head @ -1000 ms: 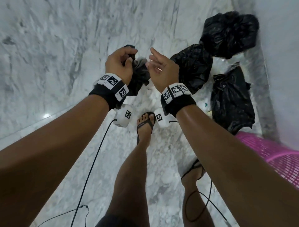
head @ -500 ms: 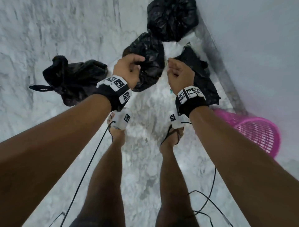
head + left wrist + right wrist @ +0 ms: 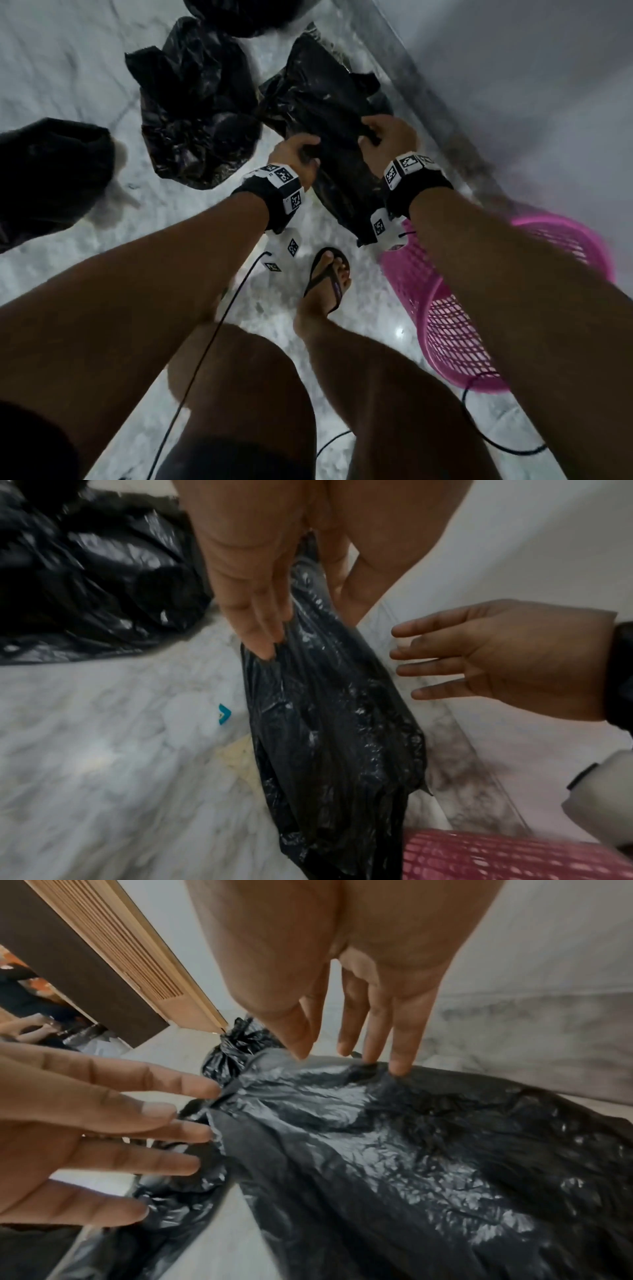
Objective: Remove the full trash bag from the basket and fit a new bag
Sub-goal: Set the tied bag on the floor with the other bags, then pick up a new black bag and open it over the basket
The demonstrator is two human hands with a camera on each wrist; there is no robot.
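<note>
Head view showed left hand [image 3: 297,155] and right hand [image 3: 387,137] each pinching the new black bag [image 3: 329,113], hanging at 12 o'clock from the pink basket [image 3: 445,325].

Dim, flat indoor light, glare spots on glossy marble floor [image 3: 399,331], motion blur, wide-angle edge distortion.

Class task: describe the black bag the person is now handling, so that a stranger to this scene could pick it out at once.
Start at the pink basket lying on its side by the wall. The limp black bag hangs just above its open end, with the left hand and the right hand at its top edge. Unlike the bulging bags on the floor nearby, it is flat and raised.
</note>
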